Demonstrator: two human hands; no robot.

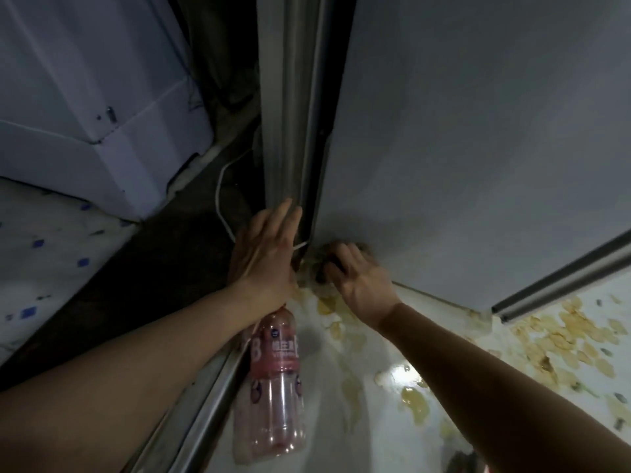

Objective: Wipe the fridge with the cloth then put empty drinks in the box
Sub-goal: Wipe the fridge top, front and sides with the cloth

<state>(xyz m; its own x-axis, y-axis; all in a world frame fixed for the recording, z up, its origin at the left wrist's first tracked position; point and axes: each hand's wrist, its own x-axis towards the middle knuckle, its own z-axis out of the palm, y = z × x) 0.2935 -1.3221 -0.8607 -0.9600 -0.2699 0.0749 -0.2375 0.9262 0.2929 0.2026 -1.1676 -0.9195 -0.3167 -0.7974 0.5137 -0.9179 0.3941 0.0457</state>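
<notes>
My right hand [365, 285] presses a dark crumpled cloth [363, 249] into the corner where the fridge's white stained surface [392, 421] meets a grey upright panel [478, 131]; its fingers curl over the cloth. My left hand [266, 254] lies with straight fingers against the vertical metal strip [290, 114] beside that corner and holds nothing. An empty clear bottle with a pink label [276, 387] lies on its side on the white surface, just under my left wrist. Its cap end is hidden by the wrist.
Yellow flaking stains [563, 336] cover much of the white surface to the right. A white appliance [85, 97] stands at the left, with a dark gap and a white cable [220, 186] between it and the metal strip. Patterned floor [41, 261] shows lower left.
</notes>
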